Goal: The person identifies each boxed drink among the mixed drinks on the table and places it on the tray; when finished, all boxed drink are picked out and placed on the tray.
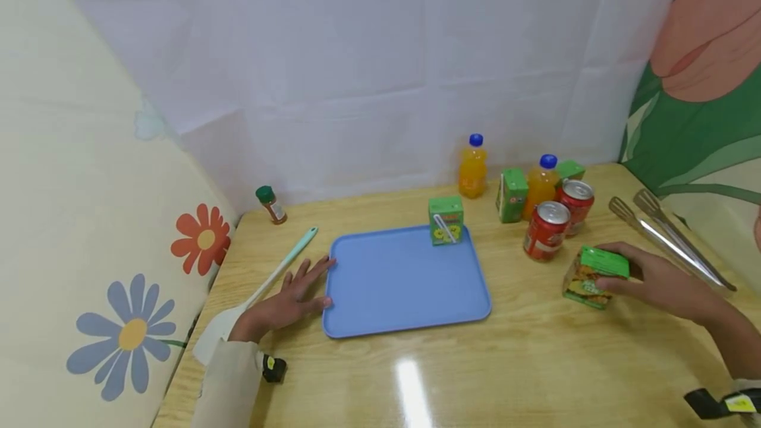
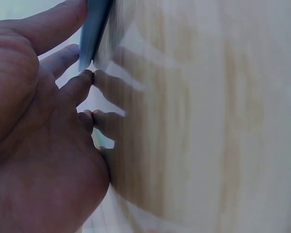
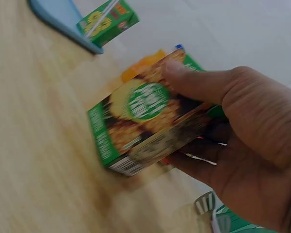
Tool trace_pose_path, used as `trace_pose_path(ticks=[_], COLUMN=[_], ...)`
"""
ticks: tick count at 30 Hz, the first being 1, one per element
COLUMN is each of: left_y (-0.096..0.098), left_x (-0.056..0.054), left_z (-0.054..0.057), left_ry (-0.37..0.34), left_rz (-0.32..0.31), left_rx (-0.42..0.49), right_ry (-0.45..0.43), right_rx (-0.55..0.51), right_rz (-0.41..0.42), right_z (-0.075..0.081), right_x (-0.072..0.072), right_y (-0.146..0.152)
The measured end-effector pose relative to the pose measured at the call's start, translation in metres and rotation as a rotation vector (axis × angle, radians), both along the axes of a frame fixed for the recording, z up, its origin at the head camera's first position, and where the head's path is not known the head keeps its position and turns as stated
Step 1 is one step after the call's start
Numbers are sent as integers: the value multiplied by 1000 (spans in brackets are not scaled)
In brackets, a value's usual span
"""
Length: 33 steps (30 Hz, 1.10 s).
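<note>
My right hand (image 1: 660,283) grips a green box with brown food pictures (image 1: 594,276) between thumb and fingers, at the right of the table. In the right wrist view the box (image 3: 140,107) is tilted, its printed front and barcode end showing. My left hand (image 1: 291,302) lies with fingers spread at the left edge of a blue tray (image 1: 404,283); thumb and fingertips touch its rim. In the left wrist view the tray's edge (image 2: 93,34) is beside the fingers. A green juice box with a straw (image 1: 446,222) stands on the tray's far right corner.
Behind the right hand stand red cans (image 1: 547,230), orange drink bottles (image 1: 473,167) and another green juice box (image 1: 512,195). Metal tongs (image 1: 672,236) lie at the far right. A white spatula with a mint handle (image 1: 267,283) and a green-capped spice jar (image 1: 271,205) are at left.
</note>
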<state>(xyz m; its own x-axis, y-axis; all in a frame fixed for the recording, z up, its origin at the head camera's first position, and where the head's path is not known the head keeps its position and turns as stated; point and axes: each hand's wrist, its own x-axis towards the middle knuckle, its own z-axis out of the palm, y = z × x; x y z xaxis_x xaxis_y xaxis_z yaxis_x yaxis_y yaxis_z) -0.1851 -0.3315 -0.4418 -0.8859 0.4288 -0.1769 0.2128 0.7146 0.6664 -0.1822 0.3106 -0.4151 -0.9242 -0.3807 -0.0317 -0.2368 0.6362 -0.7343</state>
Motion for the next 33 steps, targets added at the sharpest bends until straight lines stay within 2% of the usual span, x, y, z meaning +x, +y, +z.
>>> trace_pose_path(ticks=[3, 6, 17, 21, 26, 33], left_y=[-1, -1, -3, -3, -3, -2], left_x=[1, 0, -1, 0, 1, 2], left_z=[-1, -1, -4, -3, -3, 0], left_ry=[-1, -1, 9, 5, -5, 2], left_rz=[2, -1, -17, -13, -8, -13], left_rx=[2, -3, 15, 14, 12, 5], right_ry=[-15, 7, 100, 136, 151, 201], right_rx=[-15, -19, 35, 31, 0, -25], right_rz=[-38, -67, -94, -63, 12, 108], right_z=[-9, -14, -7, 0, 16, 40], right_x=[1, 2, 2, -1, -8, -24], right_y=[0, 1, -6, -16, -36, -76])
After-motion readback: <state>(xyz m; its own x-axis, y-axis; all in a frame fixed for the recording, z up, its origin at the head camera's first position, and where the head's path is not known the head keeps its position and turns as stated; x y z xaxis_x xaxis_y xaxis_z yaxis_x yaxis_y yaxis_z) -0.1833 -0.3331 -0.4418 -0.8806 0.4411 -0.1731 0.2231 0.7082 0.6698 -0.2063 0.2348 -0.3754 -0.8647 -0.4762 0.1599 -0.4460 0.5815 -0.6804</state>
